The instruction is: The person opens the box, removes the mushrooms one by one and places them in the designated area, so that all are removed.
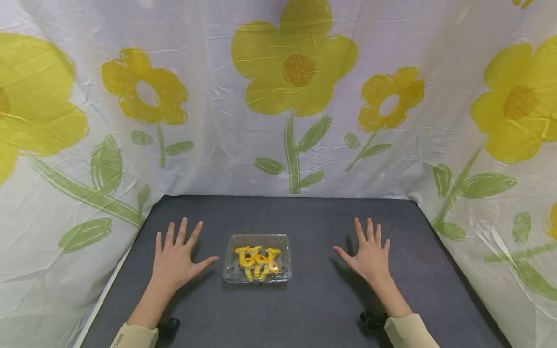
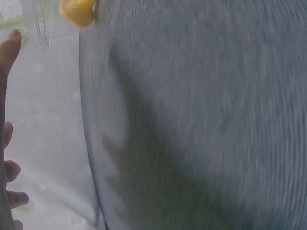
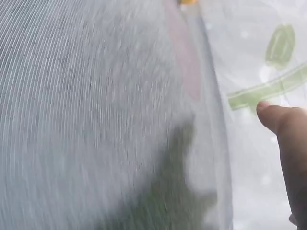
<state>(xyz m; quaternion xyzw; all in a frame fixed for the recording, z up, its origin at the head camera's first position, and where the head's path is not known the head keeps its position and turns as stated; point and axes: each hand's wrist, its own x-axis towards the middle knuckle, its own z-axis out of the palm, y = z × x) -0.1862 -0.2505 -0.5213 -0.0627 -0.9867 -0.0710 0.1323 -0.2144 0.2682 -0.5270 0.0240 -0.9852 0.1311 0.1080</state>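
A clear plastic box (image 1: pixel 230 271) lies on the dark tabletop in the head view, a little left of centre. Inside it are several yellow mushroom-shaped pieces (image 1: pixel 260 261). To the left of the box my left hand (image 1: pixel 175 262) is spread over the table, its thumb pointing at the box without touching it. My right hand (image 1: pixel 371 257) is spread too, farther off on the right side, and holds nothing. One yellow piece (image 2: pixel 78 12) shows at the top of the left wrist view, near my left thumb (image 2: pixel 9 50). The right wrist view shows my right thumb (image 3: pixel 290 136).
The dark grey tabletop (image 1: pixel 311 314) ends at a white cloth (image 1: pixel 209 159) printed with yellow flowers, hanging at the back and both sides. A black wrist device (image 1: pixel 168 328) sits at my left wrist, another device (image 1: pixel 372 320) at my right.
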